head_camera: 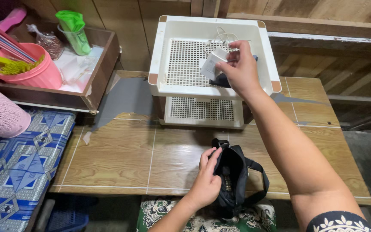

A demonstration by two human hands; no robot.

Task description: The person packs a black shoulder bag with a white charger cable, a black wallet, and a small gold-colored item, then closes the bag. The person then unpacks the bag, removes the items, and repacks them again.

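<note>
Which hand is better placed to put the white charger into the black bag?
The right hand: it already holds the white charger over the white tray rack. The left hand is busy holding the black bag open on the table edge.

open tabletop left of the black bag gives free passage. white two-tier rack blocks the rear centre; wooden tray with pink cup obstructs rear left.
</note>
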